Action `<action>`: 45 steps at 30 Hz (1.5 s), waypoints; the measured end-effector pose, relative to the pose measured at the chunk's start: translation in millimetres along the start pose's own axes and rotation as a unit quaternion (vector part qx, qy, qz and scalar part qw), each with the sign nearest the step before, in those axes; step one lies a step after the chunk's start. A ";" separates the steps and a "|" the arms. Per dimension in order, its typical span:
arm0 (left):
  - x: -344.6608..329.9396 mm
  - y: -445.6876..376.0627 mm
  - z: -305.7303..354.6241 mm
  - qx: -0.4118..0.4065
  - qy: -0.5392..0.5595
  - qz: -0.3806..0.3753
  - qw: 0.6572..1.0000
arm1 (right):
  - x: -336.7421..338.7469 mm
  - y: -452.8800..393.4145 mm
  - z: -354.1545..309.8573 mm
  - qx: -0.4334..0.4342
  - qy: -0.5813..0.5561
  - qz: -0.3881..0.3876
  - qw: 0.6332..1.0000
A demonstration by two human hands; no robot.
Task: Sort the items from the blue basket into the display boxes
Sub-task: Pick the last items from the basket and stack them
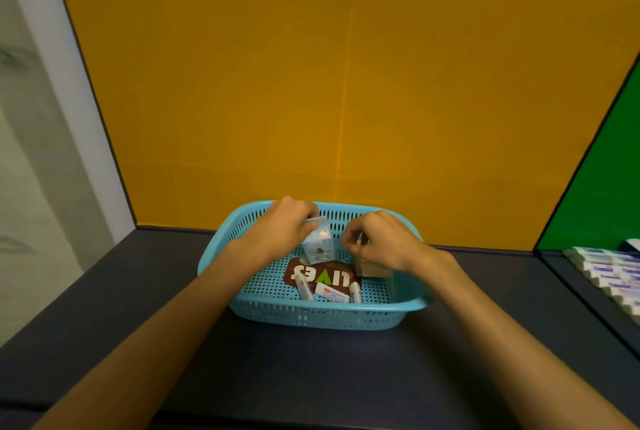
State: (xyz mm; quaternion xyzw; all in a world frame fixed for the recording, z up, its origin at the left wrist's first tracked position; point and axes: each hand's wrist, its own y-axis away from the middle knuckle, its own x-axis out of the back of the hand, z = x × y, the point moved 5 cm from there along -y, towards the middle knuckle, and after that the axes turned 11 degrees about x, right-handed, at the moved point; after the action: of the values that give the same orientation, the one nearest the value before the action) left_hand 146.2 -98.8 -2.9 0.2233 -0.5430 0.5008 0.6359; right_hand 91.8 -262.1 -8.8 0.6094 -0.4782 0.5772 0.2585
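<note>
I'm seeing both hands reaching down into the blue basket, which is sitting on the dark table near the orange back wall. Left hand is gripping a small pale carton by its top edge, fingers curled round it, carton standing tilted at the far middle of the basket. Right hand is curling its fingers over a tan box at the right side of the basket; I can't tell whether it is actually pinching the box or just touching it. A dark red packet with white and green lettering is lying flat on the basket floor between the two. Three small white tubes are lying at the near edge, partly on the packet. A row of white-and-blue tubes is lying far right by the green panel.
</note>
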 end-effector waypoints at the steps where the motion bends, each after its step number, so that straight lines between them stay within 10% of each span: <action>1: 4.6 -0.4 -2.6 0.010 0.007 0.014 1.000 | -2.0 -1.1 -3.6 0.000 -0.009 -0.015 1.000; 8: 18.0 -1.9 -40.1 0.100 0.213 0.000 0.972 | -33.5 -2.2 -22.4 -0.006 -0.032 -0.159 0.987; 19: 21.3 24.2 -62.3 0.266 0.598 -0.089 0.751 | -48.5 -1.9 -26.2 -0.027 -0.022 -0.208 0.978; 45: 9.9 51.1 127.5 0.084 0.540 -0.171 0.820 | 79.6 185.8 1.6 -0.166 -0.028 0.140 0.976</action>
State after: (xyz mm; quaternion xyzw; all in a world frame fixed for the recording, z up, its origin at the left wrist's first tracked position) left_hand 40.8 -180.1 32.4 0.0587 -0.0211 0.4681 0.8815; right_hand -81.0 -362.1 22.4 0.5013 -0.6548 0.5026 0.2594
